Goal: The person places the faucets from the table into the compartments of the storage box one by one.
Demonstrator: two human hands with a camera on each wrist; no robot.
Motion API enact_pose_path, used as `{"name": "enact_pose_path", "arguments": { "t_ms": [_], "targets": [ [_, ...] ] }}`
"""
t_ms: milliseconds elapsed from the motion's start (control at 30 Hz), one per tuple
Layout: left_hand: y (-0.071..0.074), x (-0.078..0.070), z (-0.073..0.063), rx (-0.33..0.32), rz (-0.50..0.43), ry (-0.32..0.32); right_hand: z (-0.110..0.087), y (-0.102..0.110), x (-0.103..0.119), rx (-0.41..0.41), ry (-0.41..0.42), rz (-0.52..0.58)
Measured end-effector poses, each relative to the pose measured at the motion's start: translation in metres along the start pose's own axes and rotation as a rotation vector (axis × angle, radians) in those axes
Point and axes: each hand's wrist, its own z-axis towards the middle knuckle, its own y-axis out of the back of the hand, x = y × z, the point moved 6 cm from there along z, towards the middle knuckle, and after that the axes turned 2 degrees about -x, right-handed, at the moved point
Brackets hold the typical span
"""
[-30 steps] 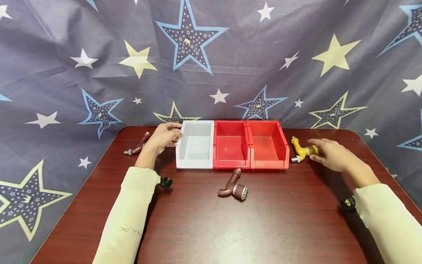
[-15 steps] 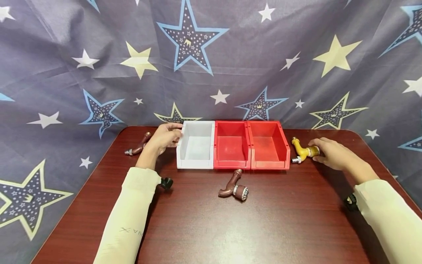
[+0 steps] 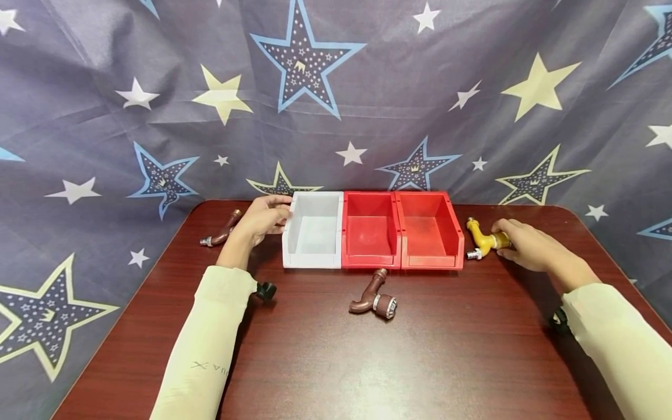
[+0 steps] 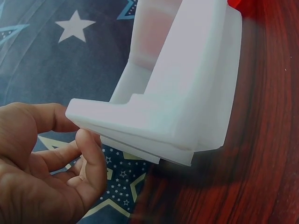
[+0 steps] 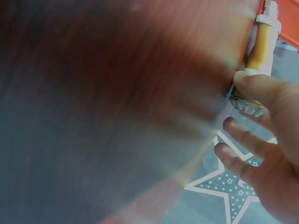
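White bin (image 3: pixel 312 261) in the left hand's (image 3: pixel 258 219) pinch, yellow tap (image 3: pixel 479 238) in the right's (image 3: pixel 532 245).
From the left of the frame: one brown tap (image 3: pixel 220 233), partly hidden behind the left of the two hands, whose thumb and finger pinch the bin's left rim; then a red bin (image 3: pixel 370 262) and an orange-red bin (image 3: pixel 432 263) in a touching row; below them, near centre, another brown tap (image 3: pixel 371 294) on the tabletop (image 3: pixel 315 350). Yellow tap lies right of the row, just beside it, threaded end to upper left, silver tip to lower left, knob pointing right into the right hand, whose thumb and finger pinch it, other fingers spread. Left hand is well apart, beyond the bins.
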Motion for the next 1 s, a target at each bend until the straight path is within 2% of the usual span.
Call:
{"name": "enact_pose_path", "arguments": {
  "t_ms": [233, 567, 1000],
  "targets": [
    [-0.001, 0.0, 0.001, -0.008, -0.004, -0.008, -0.001, 0.004, 0.003, -0.076, 0.07, -0.015],
    [-0.001, 0.0, 0.002, -0.003, -0.015, -0.018, 0.001, 0.008, 0.009, -0.157, 0.069, 0.009],
    [0.0, 0.003, 0.002, 0.001, -0.022, -0.011, 0.008, 0.019, 0.023, -0.317, 0.216, 0.02]
  ]
}}
